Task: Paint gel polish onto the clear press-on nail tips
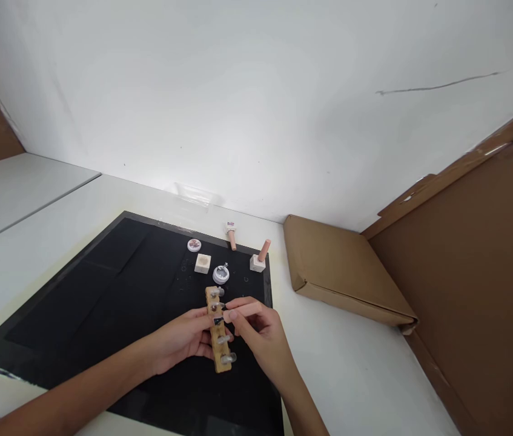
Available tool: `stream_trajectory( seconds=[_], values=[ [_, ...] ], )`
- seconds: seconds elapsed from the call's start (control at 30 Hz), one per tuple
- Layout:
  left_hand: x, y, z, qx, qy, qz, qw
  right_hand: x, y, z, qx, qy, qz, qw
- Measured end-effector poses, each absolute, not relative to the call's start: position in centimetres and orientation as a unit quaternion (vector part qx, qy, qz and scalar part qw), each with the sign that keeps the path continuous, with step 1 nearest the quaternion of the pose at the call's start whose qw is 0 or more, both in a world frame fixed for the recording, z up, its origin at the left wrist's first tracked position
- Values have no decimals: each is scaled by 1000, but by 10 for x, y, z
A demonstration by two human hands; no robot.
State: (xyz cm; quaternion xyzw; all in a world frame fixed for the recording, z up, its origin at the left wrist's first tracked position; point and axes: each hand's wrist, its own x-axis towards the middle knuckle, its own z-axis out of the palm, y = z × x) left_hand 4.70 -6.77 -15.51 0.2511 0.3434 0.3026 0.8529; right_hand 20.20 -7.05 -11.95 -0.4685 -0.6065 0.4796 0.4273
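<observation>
My left hand (188,339) grips a narrow wooden nail-tip stand (220,354) by its left side, with the thumb near the middle. Several clear nail tips (228,358) sit in a row along the stand, and one by my thumb has a dark surface (218,320). Pinched in my right hand (260,333) is a nail polish brush (248,310) with a peach handle. Its tip end is close to the stand's middle nail tips; whether it touches one is too small to tell.
Beyond the stand are an open round jar (221,275), a white cube (202,264), a round lid (194,245) and two peach-capped polish bottles, one upright (257,263), one lying down (231,227). A black mat (79,290) lies underneath. A cardboard box (347,269) stands right.
</observation>
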Motion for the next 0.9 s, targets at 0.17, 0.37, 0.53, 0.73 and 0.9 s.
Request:
stream_trajectory(
  seconds=[0.17,0.37,0.53,0.73,0.9],
  values=[
    [47,-68,-155,246,340,302,856,202,-70,-119,-479,-603,469,434],
    [47,-70,-156,241,329,304,861,204,-69,-123,-492,-597,453,443],
    [48,-68,-159,239,329,303,862,204,-68,-125,-501,-592,444,448],
    [48,-68,-161,237,327,302,863,205,-68,-128,-509,-589,434,453],
    [47,-68,-164,233,325,307,863,206,-67,-128,-517,-584,426,458]
  ],
)
